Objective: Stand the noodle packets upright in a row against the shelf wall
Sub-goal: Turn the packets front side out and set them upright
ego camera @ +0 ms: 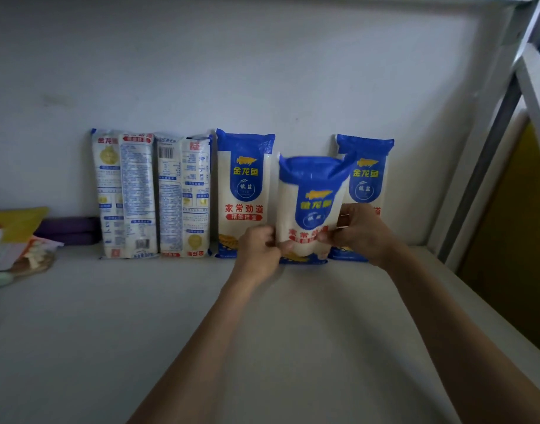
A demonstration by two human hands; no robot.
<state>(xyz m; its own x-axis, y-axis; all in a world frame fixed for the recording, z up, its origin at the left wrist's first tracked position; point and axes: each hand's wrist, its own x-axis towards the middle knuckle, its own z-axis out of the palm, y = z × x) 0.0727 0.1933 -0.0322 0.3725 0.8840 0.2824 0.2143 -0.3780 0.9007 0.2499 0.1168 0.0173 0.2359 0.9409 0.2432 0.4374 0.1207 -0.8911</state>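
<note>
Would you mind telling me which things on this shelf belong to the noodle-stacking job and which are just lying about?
Part of the job:
- held noodle packet, gripped by left hand and right hand
- four noodle packets already upright
- shelf wall

Just lying about:
- yellow item
- purple items
- snack bags

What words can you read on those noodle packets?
"金龙鱼", "低盐", "家常劲道", "精细挂面": third packet.
"金龙鱼", "低盐": far-right packet.
"金龙鱼": top left of first packet, and upside down at the foot of second packet.
Held packet, between left hand and right hand: print blurred.
Small back-panel print and barcodes: too small to read.
</note>
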